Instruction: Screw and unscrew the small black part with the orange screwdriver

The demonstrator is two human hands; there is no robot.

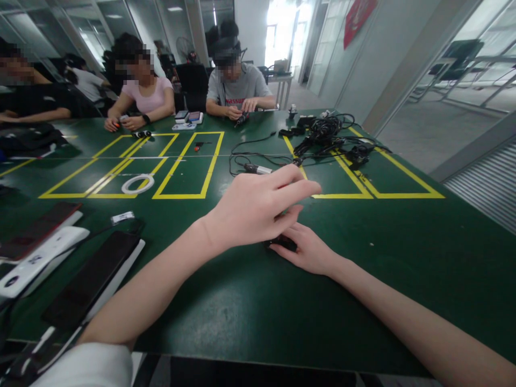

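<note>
My left hand (pixel 262 204) is above the table in the middle, with its fingers bent and apart and pointing right. Nothing shows between them. Just below and behind it, my right hand (pixel 309 248) rests low at the tabletop, its fingers closed round a small dark object (pixel 283 243). My left hand covers part of that object and some of my right fingers, so its kind cannot be made out. Beyond my left hand lies a black cable with a silver-and-black connector (pixel 258 169).
Tangled black cables (pixel 326 131) lie at the back right. Yellow tape outlines mark the green table (pixel 403 242). A white tape roll (pixel 137 184) sits left of centre. Phones (pixel 92 277) and a white power bank (pixel 42 260) lie near left. Several people sit across the table.
</note>
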